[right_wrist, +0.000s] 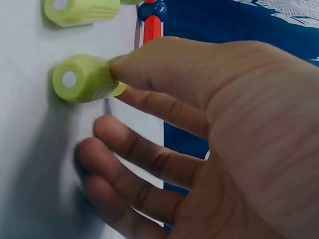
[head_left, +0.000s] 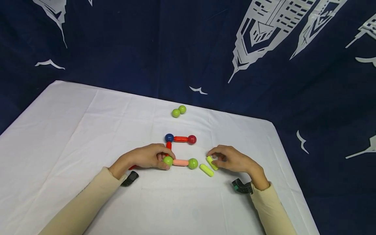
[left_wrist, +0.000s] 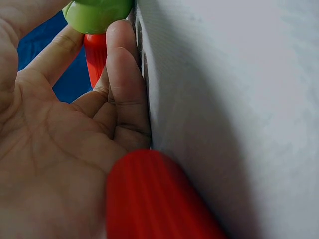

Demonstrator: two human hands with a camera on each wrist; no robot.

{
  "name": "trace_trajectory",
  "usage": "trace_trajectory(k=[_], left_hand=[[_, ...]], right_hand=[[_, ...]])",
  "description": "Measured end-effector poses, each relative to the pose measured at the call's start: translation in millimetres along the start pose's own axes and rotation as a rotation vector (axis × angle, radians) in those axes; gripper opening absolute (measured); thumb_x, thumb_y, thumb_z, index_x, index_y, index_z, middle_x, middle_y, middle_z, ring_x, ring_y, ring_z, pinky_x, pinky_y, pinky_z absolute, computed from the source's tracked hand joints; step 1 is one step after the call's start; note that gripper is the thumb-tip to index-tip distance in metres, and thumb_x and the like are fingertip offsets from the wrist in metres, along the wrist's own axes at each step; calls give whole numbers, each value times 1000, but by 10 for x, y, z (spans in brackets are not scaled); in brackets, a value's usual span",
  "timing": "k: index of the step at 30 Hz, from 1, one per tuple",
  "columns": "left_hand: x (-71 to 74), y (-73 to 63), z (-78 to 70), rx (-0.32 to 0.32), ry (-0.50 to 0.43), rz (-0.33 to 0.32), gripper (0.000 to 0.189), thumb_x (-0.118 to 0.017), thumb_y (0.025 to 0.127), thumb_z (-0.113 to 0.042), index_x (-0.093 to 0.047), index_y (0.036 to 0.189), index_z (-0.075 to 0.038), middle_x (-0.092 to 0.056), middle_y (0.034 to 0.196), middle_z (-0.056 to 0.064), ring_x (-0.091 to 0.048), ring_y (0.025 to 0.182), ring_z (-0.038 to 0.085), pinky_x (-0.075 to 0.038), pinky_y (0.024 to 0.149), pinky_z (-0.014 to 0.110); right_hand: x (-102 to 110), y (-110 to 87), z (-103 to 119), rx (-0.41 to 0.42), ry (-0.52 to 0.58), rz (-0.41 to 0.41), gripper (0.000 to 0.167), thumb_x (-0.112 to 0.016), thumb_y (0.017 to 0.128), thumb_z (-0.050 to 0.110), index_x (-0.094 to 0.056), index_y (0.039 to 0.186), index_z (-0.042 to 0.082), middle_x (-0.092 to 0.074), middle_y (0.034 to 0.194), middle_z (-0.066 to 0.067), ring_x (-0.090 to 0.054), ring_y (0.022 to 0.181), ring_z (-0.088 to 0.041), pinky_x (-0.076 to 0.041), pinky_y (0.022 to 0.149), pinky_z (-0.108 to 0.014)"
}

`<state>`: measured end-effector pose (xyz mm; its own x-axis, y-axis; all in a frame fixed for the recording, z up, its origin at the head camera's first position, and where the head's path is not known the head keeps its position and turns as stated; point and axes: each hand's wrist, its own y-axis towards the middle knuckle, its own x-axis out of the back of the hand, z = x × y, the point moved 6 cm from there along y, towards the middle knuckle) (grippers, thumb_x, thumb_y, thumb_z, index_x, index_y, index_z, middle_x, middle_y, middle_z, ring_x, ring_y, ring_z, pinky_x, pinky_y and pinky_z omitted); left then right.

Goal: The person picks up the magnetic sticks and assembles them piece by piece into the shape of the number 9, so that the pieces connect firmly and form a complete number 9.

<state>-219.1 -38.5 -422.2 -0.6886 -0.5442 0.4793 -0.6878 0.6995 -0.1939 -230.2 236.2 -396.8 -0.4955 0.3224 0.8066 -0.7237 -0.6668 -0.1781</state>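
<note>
A magnetic ball-and-rod figure lies on the white cloth. Its blue ball (head_left: 169,137) joins a red rod (head_left: 180,139), which ends at a red ball (head_left: 192,139). Another red rod (head_left: 168,146) runs from the blue ball to a green ball (head_left: 167,161), and a pink rod (head_left: 180,162) links that to a second green ball (head_left: 193,163). My left hand (head_left: 149,156) holds the near-left green ball between thumb and fingers. With thumb and index finger, my right hand (head_left: 233,159) pinches a yellow-green rod (right_wrist: 82,79); its other fingers are loosely bent.
Beside the pinched rod lies another yellow-green rod (head_left: 207,170). Two green balls (head_left: 179,111) sit together near the table's back edge. A loose red rod (left_wrist: 149,199) lies under my left wrist, mostly hidden from the head view. A dark blue curtain (head_left: 132,49) hangs behind.
</note>
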Motion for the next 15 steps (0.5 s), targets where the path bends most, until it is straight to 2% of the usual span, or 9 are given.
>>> trace_trajectory(k=[4, 8, 15], left_hand=[[2, -11, 7, -7, 5, -4, 30, -79, 87, -22, -71, 115, -16, -54, 95, 4, -52, 86, 17, -44, 76, 28], [5, -22, 11, -3, 7, -3, 30, -79, 87, -22, -71, 115, -17, -54, 95, 4, -52, 86, 17, -44, 75, 28], [5, -8, -2, -16, -5, -2, 29, -79, 87, -21, -71, 115, -16, -54, 94, 4, -52, 85, 17, -45, 73, 28]], right_hand=[[-37, 31, 31, -17, 2, 13, 28, -71, 91, 8, -67, 118, 8, -61, 87, 4, -56, 74, -8, -50, 70, -23], [-68, 83, 66, -18, -39, 12, 26, -71, 92, 13, -67, 117, 11, -61, 85, 5, -57, 73, -6, -50, 70, -23], [-4, 109, 68, -17, -40, -113, 28, -65, 90, 7, -67, 118, 11, -63, 91, 1, -57, 70, -8, -50, 68, -24]])
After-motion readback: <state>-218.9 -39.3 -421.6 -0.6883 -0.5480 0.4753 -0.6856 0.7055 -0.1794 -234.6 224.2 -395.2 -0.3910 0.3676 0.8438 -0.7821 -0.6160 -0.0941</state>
